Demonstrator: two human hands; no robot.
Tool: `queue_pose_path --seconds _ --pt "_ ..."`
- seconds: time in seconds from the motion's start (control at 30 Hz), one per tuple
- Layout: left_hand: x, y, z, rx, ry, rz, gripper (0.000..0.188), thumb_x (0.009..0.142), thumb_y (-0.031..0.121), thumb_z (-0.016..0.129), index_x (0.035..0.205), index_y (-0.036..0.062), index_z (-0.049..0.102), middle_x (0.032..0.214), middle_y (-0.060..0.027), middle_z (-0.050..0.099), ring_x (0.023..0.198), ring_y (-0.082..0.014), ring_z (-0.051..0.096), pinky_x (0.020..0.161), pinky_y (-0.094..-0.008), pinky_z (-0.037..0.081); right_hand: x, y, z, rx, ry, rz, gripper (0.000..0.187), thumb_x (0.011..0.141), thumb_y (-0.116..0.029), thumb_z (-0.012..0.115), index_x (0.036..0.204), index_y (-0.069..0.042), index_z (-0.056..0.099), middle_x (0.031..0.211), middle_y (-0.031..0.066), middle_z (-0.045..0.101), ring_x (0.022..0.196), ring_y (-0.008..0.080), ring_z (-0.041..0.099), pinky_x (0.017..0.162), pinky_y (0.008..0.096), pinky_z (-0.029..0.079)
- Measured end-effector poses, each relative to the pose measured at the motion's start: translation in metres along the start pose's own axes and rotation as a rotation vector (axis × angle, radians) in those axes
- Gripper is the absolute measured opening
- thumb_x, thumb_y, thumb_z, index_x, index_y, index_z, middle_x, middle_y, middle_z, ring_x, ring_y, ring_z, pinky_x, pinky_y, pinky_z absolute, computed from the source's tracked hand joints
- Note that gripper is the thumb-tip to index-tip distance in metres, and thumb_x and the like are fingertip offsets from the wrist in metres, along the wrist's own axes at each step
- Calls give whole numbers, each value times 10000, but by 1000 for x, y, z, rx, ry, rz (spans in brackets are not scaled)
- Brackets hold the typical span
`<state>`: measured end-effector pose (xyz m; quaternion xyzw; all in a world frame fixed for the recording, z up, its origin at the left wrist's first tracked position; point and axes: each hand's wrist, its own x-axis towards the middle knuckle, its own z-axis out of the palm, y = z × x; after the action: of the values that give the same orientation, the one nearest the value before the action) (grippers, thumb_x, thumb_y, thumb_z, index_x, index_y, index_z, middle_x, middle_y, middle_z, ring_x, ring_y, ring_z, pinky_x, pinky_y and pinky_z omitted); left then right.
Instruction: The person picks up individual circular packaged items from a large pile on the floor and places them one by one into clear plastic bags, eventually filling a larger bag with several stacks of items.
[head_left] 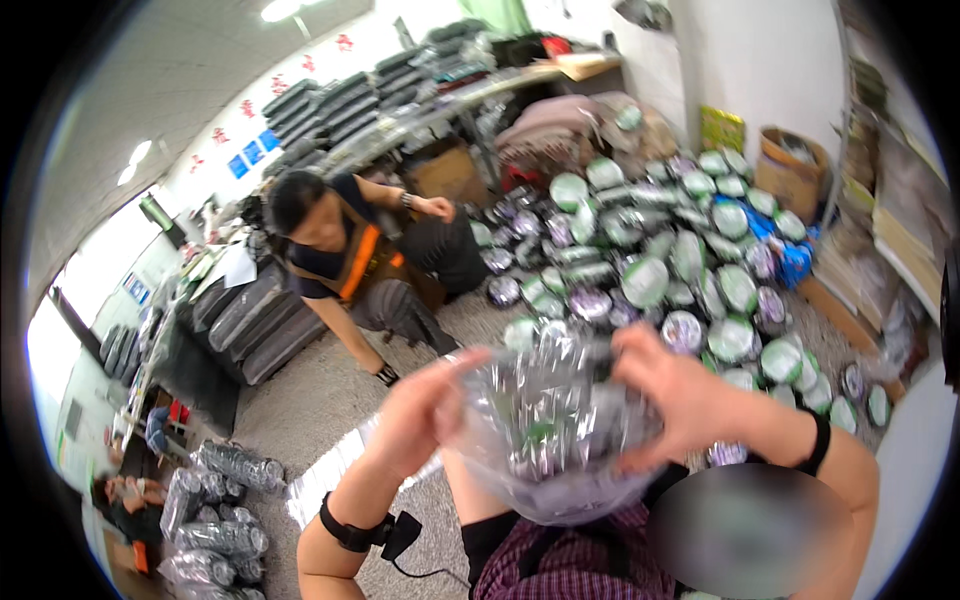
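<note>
White walls [780,60] enclose a room with a grey, speckled floor [290,412]. Disc-shaped packs [645,282], green-rimmed or purple, lie heaped across it beside a co-worker [330,262] leaning low. Above the wearer's lap hangs a glossy, crinkled clear plastic bag [560,430], bulging with stacked contents. The blurred left hand [425,410] and right hand [680,395], half curled, grip its opposite sides.
</note>
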<state>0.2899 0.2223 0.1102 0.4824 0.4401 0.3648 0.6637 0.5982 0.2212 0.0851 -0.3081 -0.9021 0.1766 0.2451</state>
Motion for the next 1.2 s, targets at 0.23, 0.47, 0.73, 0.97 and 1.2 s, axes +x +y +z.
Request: queue_pose_path --seconds 0.23,0.47,0.73,0.97,1.2 --pt "-15 -20 49 625 -610 341 378 964 106 426 1337 48 446 919 -91 667 786 -144 641 672 -261 515 -17 -34 32 639 -433 419 733 735 -475 702 1238 -10 441 1235 139 470 1098 258 514 932 355 422" --pt "28 -84 51 1320 -593 894 624 788 32 550 1370 215 420 652 -21 548 565 -168 586 499 -303 468 -50 36 94 826 -16 880 594 854 -412 618 1249 8 477 1158 122 572 1033 186 526 892 312 422" --pt "63 37 -26 871 228 888 287 850 -80 457 990 36 679 959 -46 680 745 -84 592 645 -222 460 -21 -30 -53 -625 150 -177 244 776 -271 658 896 -70 588 728 12 550 645 186 555 943 410 424" --pt "-9 75 -2 630 348 837 231 934 32 445 1033 17 654 572 110 414 475 35 281 439 -161 187 -12 -92 -60 -467 618 -472 214 760 -268 668 685 -104 553 618 -19 456 537 143 481 689 308 457" --pt "-30 72 27 761 221 891 189 874 9 559 1019 32 678 669 80 554 500 7 355 458 -175 246 -1 -95 -51 -444 652 -714 245 730 -283 680 668 -100 528 595 -35 423 501 115 439 550 248 385"
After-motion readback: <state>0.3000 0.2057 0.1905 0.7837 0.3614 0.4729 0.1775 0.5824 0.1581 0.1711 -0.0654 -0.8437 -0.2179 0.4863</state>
